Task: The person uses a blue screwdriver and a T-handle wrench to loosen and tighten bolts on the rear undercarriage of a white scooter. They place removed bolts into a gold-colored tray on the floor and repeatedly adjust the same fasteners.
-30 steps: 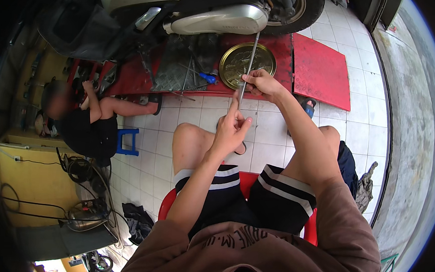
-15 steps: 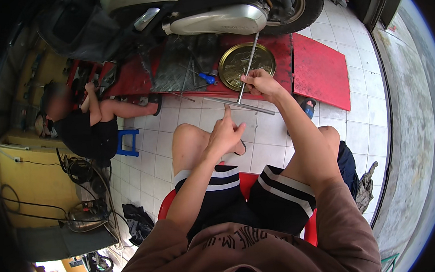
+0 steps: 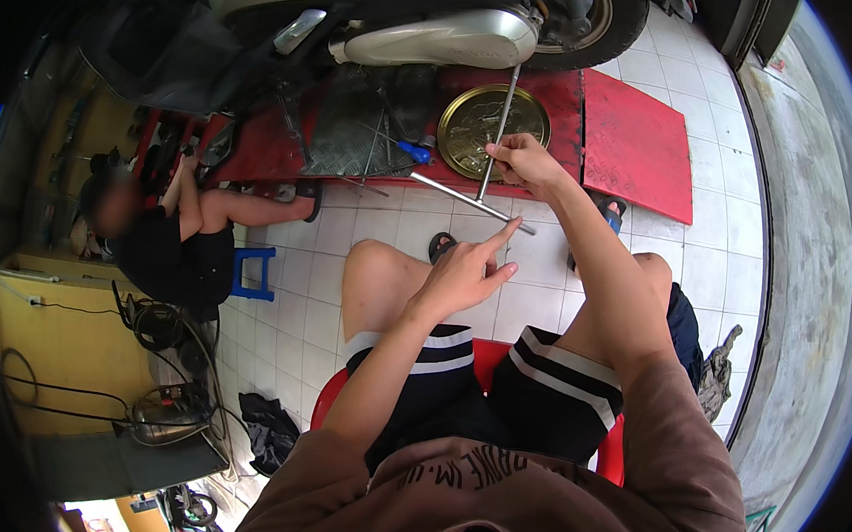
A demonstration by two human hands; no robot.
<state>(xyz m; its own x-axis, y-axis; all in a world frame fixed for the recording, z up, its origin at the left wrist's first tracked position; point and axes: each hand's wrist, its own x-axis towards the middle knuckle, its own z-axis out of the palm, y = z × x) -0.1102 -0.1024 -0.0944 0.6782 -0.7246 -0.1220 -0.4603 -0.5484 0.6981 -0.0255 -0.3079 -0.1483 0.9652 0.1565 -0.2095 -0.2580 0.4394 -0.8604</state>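
Note:
My right hand [image 3: 528, 163] is closed round the shaft of a long metal T-handle wrench [image 3: 497, 124]. The wrench's far end meets the underside of the scooter's silver engine cover [image 3: 440, 39]; the exact contact point is hard to make out. Its crossbar [image 3: 447, 190] lies nearest me, slanting down to the right. My left hand [image 3: 462, 276] holds nothing, its index finger stretched out to touch or nearly touch the crossbar's right end, thumb apart. Behind the shaft, a round brass-coloured tray [image 3: 461, 122] with wet-looking contents rests on the red lift platform [image 3: 543, 103].
A blue-handled screwdriver [image 3: 413, 152] and other long tools lie left of the tray. The red ramp [image 3: 638, 142] slopes off at right, the rear wheel [image 3: 611, 34] above it. At left, a co-worker [image 3: 168, 250] sits on a blue stool [image 3: 253, 272]. Hoses [image 3: 163, 333] hang behind.
The crossbar has turned, its right end now lower and nearer me. My left hand has moved right, its index finger now at that end. My right hand still grips the shaft.

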